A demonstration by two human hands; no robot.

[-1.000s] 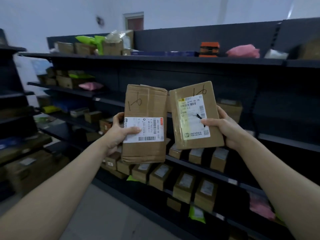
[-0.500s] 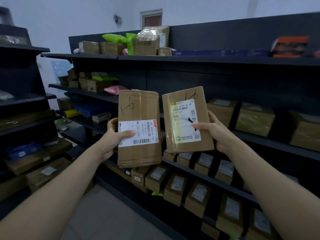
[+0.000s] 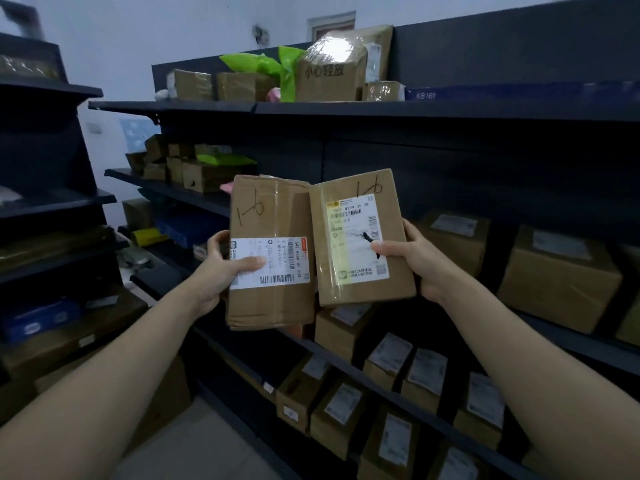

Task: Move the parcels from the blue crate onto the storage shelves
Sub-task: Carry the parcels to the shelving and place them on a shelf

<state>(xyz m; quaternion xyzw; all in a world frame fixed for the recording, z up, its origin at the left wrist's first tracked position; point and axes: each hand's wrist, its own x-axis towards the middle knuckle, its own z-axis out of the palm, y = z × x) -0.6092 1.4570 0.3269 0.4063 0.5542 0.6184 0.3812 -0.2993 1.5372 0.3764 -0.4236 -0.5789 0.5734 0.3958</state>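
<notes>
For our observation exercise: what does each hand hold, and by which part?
Left hand: creased brown cardboard parcel, by its left edge. Right hand: taped brown cardboard parcel, by its right edge.

Head cam, fwd, prob. near shelves (image 3: 346,110)

Two brown cardboard parcels held up before the storage shelves (image 3: 346,110).
I see the creased left parcel (image 3: 273,216) gripped by the left hand (image 3: 221,268) and the taped right parcel (image 3: 360,244) by the right hand (image 3: 415,258), both upright, marked "1-6", edges touching.
</notes>
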